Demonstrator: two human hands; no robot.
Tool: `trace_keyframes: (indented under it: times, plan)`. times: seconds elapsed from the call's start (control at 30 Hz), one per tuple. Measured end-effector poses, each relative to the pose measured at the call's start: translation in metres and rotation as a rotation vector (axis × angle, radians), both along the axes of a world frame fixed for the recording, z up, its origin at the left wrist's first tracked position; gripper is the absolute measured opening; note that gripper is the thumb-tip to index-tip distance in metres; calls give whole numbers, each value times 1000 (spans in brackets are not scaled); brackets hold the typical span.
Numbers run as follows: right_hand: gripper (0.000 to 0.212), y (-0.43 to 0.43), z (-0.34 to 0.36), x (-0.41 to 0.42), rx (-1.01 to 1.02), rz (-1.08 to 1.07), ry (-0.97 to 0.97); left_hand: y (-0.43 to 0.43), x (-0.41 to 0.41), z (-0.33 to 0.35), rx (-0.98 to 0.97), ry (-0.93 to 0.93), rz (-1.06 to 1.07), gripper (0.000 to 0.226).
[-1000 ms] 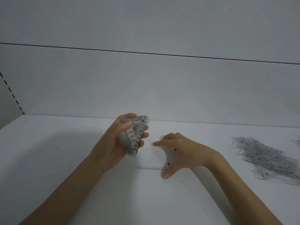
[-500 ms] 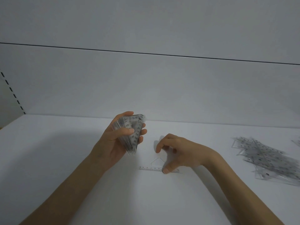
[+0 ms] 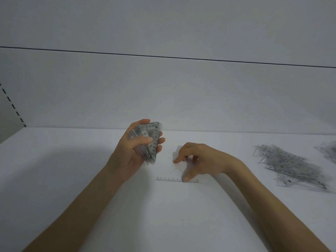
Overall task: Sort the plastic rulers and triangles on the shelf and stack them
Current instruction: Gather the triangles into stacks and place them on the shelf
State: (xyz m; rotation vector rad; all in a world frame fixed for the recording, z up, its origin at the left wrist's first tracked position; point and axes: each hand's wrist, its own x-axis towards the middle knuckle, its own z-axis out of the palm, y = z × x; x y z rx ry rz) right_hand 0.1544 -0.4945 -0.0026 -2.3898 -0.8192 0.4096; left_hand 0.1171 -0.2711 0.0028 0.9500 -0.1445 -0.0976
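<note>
Head view: my right hand [image 3: 201, 160] arches over a loose triangle [image 3: 179, 180] that lies flat on the shelf [image 3: 72, 179]. My thumb tip presses its near, scaled edge and my fingers are curled with the index tip down at its far side, so I am pinching it by its edges. Thin clear plastic on a smooth board offers no lip to get under, which I think is why I claw at it from the sides. Whether it has left the surface I cannot tell.

Just to the left and a little farther off, my left hand [image 3: 134, 151] is clamped on a stack of triangles [image 3: 150, 142], thumb across the front face and fingers behind. I hold it upright with a point down, which keeps the edges squared and the face open to take this one.

Well apart on the right lies an unsorted pile [image 3: 291, 166], fanned and overlapping, with a second pile [image 3: 329, 151] at the right edge of view.
</note>
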Motion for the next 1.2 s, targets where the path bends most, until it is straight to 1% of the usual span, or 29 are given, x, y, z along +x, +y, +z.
trace_keyframes:
  times: [0.1, 0.17, 0.27, 0.4, 0.5, 0.6, 0.7, 0.93, 1.13, 1.2]
  plan:
    - [44, 4, 5, -2, -99, -14, -17, -3, -3, 2, -30, -10, 29, 43]
    - [46, 7, 10, -6, -180, -17, -50, -6, -5, 5, -49, -20, 16, 48]
    - [47, 10, 11, -22, -239, -32, -99, -9, -11, 15, -38, -23, -3, 42]
    - [50, 3, 4, -58, -223, -34, -147, -15, -22, 28, -11, -30, 18, 40]
    - [54, -11, 0, -84, -186, -17, -176, -25, -39, 33, -24, -29, 34, 40]
    - [61, -27, -3, -108, -176, 30, -206, -35, -62, 26, -63, -29, 41, 41]
    - [60, -39, -6, -124, -194, 74, -232, -46, -83, 19, -71, -11, 64, 42]
    - [57, -51, -10, -145, -157, 72, -256, -60, -117, 11, -56, 25, 105, 39]
    - [63, -59, -14, -153, -148, 99, -251, -61, -128, 6, -57, 53, 107, 42]
    - [61, -60, -15, -154, -145, 106, -271, -61, -130, 4, -51, 50, 101, 41]
